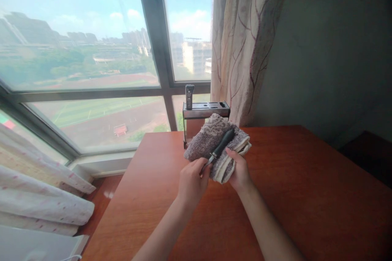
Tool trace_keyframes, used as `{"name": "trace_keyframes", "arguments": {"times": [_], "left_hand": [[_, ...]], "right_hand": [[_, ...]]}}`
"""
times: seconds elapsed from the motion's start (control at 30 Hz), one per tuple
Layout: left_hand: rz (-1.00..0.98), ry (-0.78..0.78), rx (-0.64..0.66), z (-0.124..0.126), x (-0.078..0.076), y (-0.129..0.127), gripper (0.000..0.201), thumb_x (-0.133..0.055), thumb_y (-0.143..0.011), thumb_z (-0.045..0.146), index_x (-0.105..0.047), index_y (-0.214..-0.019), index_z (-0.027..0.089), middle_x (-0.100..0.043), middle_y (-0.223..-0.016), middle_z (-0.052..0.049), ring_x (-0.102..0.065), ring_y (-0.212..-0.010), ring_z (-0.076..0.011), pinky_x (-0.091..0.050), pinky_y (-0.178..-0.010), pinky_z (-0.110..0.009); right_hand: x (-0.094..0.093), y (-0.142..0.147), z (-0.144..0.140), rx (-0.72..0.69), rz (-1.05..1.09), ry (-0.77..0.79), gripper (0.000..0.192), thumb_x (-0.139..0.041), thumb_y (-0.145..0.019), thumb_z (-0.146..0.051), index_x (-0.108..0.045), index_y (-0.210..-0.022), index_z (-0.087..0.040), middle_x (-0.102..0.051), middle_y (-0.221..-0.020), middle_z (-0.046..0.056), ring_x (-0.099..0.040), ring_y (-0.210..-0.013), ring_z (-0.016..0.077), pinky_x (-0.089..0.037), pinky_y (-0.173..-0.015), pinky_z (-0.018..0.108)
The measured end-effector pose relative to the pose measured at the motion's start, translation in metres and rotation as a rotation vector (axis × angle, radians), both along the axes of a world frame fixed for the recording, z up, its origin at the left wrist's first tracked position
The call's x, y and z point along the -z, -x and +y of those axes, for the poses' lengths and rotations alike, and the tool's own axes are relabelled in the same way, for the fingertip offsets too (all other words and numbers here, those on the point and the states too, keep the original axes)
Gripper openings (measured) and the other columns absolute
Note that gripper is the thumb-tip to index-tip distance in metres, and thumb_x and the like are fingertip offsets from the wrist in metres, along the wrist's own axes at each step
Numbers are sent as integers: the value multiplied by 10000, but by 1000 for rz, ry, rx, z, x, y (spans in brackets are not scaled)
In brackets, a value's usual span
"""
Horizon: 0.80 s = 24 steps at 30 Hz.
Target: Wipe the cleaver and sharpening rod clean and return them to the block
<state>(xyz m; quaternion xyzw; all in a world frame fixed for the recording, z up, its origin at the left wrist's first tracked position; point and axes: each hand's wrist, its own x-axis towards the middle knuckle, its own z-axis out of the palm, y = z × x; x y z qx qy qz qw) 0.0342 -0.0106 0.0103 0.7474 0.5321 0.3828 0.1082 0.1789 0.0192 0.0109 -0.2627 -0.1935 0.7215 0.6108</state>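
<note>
**A:** What do I have nearest me?

**B:** Your left hand (192,181), fingers curled shut around the blade end of a knife (221,147). Its black handle points up and away, lying across a folded grey towel (214,144).

**A:** And my right hand (239,171)?

**B:** It cups the towel from below, fingers wrapped under the fold, thumb on top. Towel and knife are held just above the wooden table (306,195).

**A:** How do I handle this well?

**B:** I judge the pinch should sit on the flat of the blade, with cloth between skin and edge, and any stroke should run away from your palm. Keep the right hand firm so the fold doesn't slip.

**A:** Behind that?

**B:** A metal rack (206,111) at the table's far edge with a second handle (189,96) standing in it, then the window (92,49) and a curtain (245,40).
</note>
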Motion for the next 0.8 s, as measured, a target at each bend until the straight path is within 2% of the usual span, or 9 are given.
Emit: {"name": "trace_keyframes", "arguments": {"times": [0.13,0.2,0.27,0.4,0.63,0.8], "left_hand": [[-321,250,152,1,-1,-2,328,-435,-919,379,-589,-719,170,-570,-573,-3,-520,-546,-122,-352,-534,-218],[-510,419,247,2,0,-3,368,-421,-917,423,-597,-729,160,-553,-526,7,-497,-480,-112,-352,-490,-210],[-613,521,299,3,3,-4,385,-431,-905,459,-609,-759,150,-536,-506,15,-472,-446,-105,-343,-459,-204],[-605,516,320,4,8,-5,392,-451,-896,471,-615,-746,148,-521,-515,15,-473,-473,-105,-359,-480,-205],[-564,454,273,6,7,-4,396,-491,-884,406,-568,-587,156,-557,-526,-11,-516,-514,-119,-382,-525,-219],[-622,399,175,8,2,-2,373,-570,-837,412,-584,-571,150,-578,-529,-11,-513,-522,-115,-372,-510,-208]], "right_hand": [[1,-7,0,-62,49,-3,243,-652,-736,-368,-678,-893,-184,-753,-837,58,-689,-888,298,-538,-807,450],[0,-11,1,-12,40,-29,234,-645,-737,-366,-683,-888,-191,-755,-848,55,-689,-894,297,-533,-816,454],[-2,-15,2,71,36,-60,244,-643,-737,-359,-681,-930,-215,-755,-902,38,-688,-905,287,-528,-829,456],[-3,-23,4,159,50,-78,331,-636,-733,-344,-655,-1052,-261,-748,-973,6,-686,-912,276,-521,-837,468],[-6,-17,1,-1,30,-36,226,-666,-685,-306,-686,-875,-185,-759,-849,49,-685,-913,309,-546,-786,450],[-9,-10,-2,91,-27,-44,324,-701,-658,-224,-662,-977,-184,-758,-859,23,-698,-878,290,-556,-772,414]]}}
